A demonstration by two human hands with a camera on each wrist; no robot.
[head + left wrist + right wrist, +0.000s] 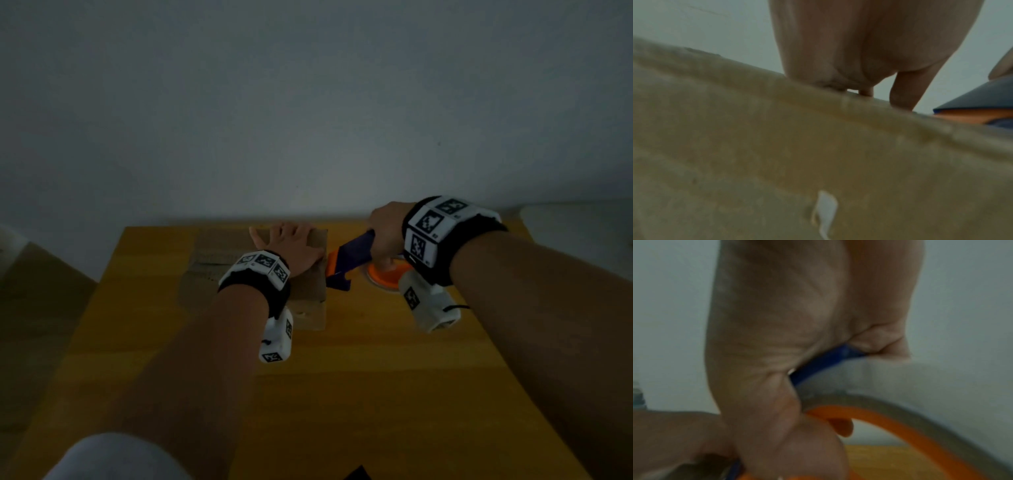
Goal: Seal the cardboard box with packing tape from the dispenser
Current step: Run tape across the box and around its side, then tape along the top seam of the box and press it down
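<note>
A flat brown cardboard box point(239, 274) lies on the yellow wooden table point(342, 377), toward its far edge. My left hand point(291, 246) presses flat on the box's right part, fingers spread; in the left wrist view the palm point(859, 48) rests on the cardboard point(777, 146). Just right of the box, my right hand point(383, 233) grips the blue handle of the blue-and-orange tape dispenser point(346, 263). Its orange spool with the tape roll point(383, 275) sits below my wrist. In the right wrist view my fingers wrap the blue handle point(824, 363) above the roll point(900, 415).
A plain pale wall point(308, 102) rises right behind the table's far edge. A white rounded object point(582, 226) sits at the far right beside the table. The room is dim. A white cloth shape point(113, 459) shows at the bottom left.
</note>
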